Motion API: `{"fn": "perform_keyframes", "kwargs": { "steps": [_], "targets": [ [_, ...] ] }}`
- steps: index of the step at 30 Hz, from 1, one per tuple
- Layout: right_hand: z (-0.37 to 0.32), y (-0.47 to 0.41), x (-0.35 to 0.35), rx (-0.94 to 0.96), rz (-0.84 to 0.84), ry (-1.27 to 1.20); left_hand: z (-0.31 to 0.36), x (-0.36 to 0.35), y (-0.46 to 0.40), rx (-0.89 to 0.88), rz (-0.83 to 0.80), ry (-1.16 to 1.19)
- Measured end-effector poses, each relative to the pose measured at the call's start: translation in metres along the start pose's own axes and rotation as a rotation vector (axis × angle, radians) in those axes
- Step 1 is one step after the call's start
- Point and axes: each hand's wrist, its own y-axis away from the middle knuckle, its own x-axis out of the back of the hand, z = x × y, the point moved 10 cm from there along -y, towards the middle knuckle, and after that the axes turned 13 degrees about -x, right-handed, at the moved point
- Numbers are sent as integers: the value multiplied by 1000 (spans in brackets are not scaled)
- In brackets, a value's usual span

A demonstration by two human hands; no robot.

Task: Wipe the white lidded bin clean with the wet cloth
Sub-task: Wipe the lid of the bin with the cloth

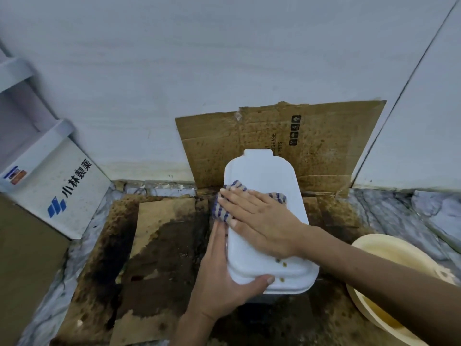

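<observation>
Right hand: the right hand [259, 221] is lying flat with fingers straight and together, palm down, pressing the cloth [224, 208] onto the lid of the bin; the fingertips are pointing left and far, the forearm is coming in from the near right.
Left hand: the left hand [224, 275] is gripping the near-left corner of the bin, fingers running along its left side and the thumb curling over the near rim of the lid.
Cloth: a striped blue-and-tan cloth is lying bunched under the right hand's fingers, sticking out on the left over the lid's edge and on the far right past the knuckles.
Bin: the white lidded bin [264, 171] is standing at the centre of the scene, lid closed, long axis running near to far, with a tab at its far end; a few small brown spots are showing on the lid near the near edge, just beside the right wrist.
Under the bin: stained, dark-wet cardboard [159, 245] is covering the marbled floor [399, 216].
Behind the bin: another spotted cardboard sheet [324, 141] is leaning upright against the pale wall [224, 58].
Right: a cream basin [389, 250] is sitting at the near right, partly hidden by the right forearm.
Left: a white box [57, 186] with a blue logo and printed characters is leaning at the far left.
</observation>
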Motion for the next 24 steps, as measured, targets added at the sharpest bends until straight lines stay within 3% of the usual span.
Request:
{"fn": "perform_keyframes", "kwargs": {
  "steps": [3,7,16,24],
  "targets": [
    [-5,17,-3,-1,-64,-30,1,-1,1,11,12,4],
    [1,10,5,-73,11,-31,4,1,0,-2,13,25],
    [113,-75,32,-391,55,-47,-1,1,-2,14,19,56],
    [93,12,22,-271,108,-206,0,3,-1,22,53,69]
  ]
}}
